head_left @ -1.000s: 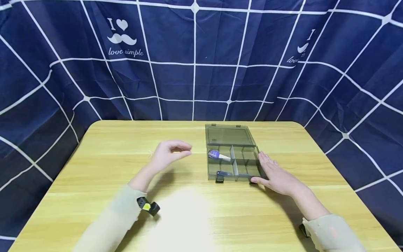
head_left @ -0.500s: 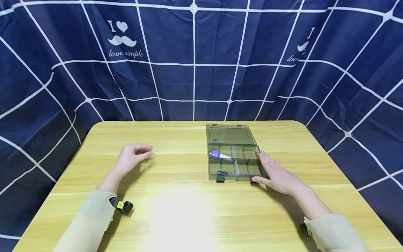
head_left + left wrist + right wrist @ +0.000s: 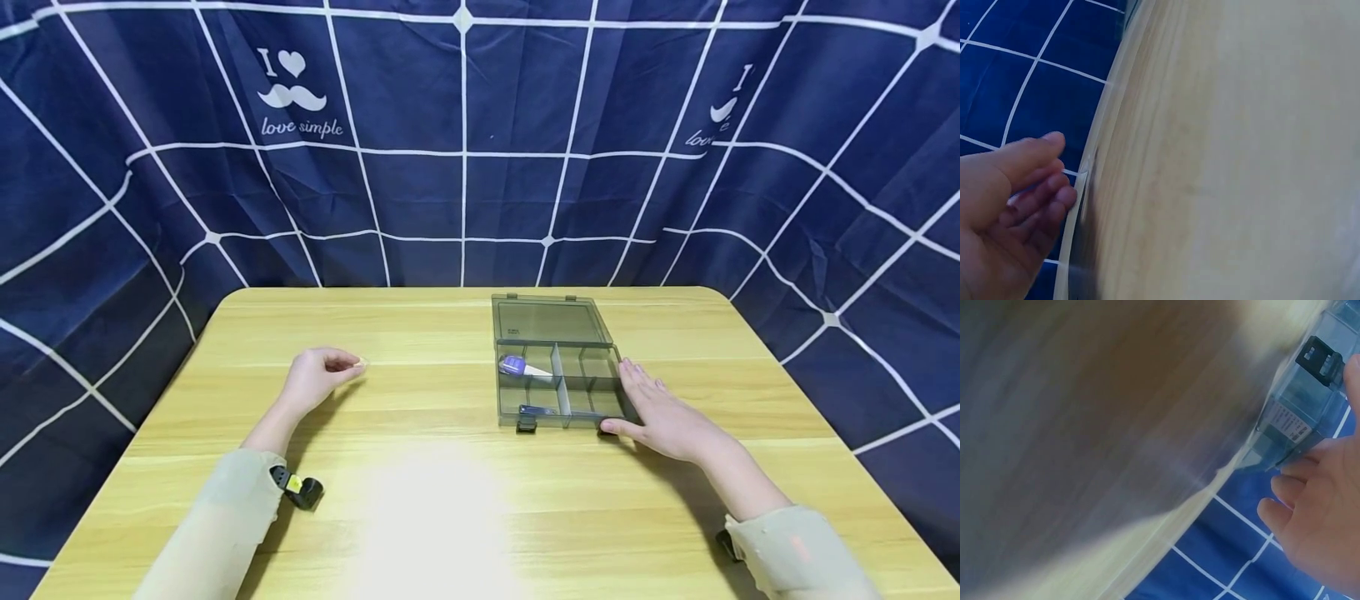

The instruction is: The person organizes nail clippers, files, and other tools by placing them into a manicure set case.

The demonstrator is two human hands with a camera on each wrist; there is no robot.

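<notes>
My left hand [image 3: 317,382] is low over the left part of the table, pinching a small whitish, see-through piece [image 3: 362,362] at its fingertips. What kind of piece it is I cannot tell. My right hand [image 3: 667,421] rests against a smoky see-through compartment box [image 3: 591,422], its fingers laid along the right side and its thumb at the front corner, by a black latch [image 3: 1320,360]. The box's lid [image 3: 551,320] lies open toward the back. In the back left compartment is a purple-ended item [image 3: 513,365] with a pale stem; a small dark blue item [image 3: 536,410] lies in the front left one.
The wooden table [image 3: 427,333] has rounded back corners. Dark blue cloth [image 3: 405,200] with white lines hangs behind it and at both sides. A second black latch [image 3: 526,425] sticks out at the box's front left.
My left hand has moved left from near the box, down to the small see-through piece, which now shows at its fingertips. The right hand and the box have stayed put.
</notes>
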